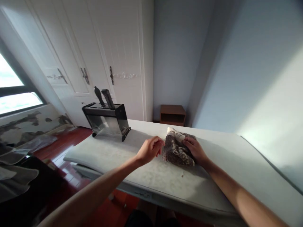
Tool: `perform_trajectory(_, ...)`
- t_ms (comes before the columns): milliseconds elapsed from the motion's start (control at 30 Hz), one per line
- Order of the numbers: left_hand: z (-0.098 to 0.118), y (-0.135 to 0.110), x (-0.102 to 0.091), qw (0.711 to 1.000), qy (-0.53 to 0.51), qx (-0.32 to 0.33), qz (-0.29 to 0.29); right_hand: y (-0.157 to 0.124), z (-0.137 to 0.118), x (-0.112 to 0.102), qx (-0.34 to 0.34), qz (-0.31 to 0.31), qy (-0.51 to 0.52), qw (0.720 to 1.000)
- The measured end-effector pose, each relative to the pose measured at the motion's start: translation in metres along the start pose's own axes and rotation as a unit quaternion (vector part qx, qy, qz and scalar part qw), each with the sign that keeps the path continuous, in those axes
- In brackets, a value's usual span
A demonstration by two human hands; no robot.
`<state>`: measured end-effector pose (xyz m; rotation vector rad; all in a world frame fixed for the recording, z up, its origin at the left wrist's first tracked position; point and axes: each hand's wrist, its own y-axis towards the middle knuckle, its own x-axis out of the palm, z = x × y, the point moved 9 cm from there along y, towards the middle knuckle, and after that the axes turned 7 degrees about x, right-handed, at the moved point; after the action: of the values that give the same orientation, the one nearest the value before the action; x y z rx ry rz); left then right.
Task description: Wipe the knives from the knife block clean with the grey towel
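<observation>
A folded brown cloth (pixel 176 151) with cream patches and a rough, towel-like surface lies bunched on the white tabletop (pixel 151 176). My right hand (pixel 194 149) is on its right side, thumb and fingers closed on the fabric near the top. Just left of the cloth, my left hand (pixel 151 149) hovers over the table with its fingers curled in, apart from the cloth. Whatever those fingers may hold is hidden. A tiny crumb (pixel 182 176) sits on the table in front of the cloth.
A knife block (pixel 106 123) with dark frame and two black handles stands at the table's left rear. White wardrobes (pixel 118 47) rise behind, with a low brown cabinet (pixel 172 114) beyond the far edge. A black chair-like shape (pixel 35 189) with draped cloth is at left.
</observation>
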<state>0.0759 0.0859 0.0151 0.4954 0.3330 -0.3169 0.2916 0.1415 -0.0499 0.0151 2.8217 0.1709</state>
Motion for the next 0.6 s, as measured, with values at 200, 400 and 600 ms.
perform_trajectory(200, -0.029, 0.001, 0.060, 0.995, -0.040, -0.060, -0.066, -0.033, 0.005, -0.042, 0.044, 0.022, -0.030, 0.998)
perform_trajectory(400, -0.043, 0.011, 0.070, 0.989, -0.096, -0.082, -0.075, -0.071, 0.017, -0.109, 0.097, 0.068, -0.045, 0.992)
perform_trajectory(600, -0.052, 0.015, 0.072, 0.978, -0.148, -0.120, -0.089, -0.096, 0.028, -0.180, 0.116, 0.118, -0.243, 0.956)
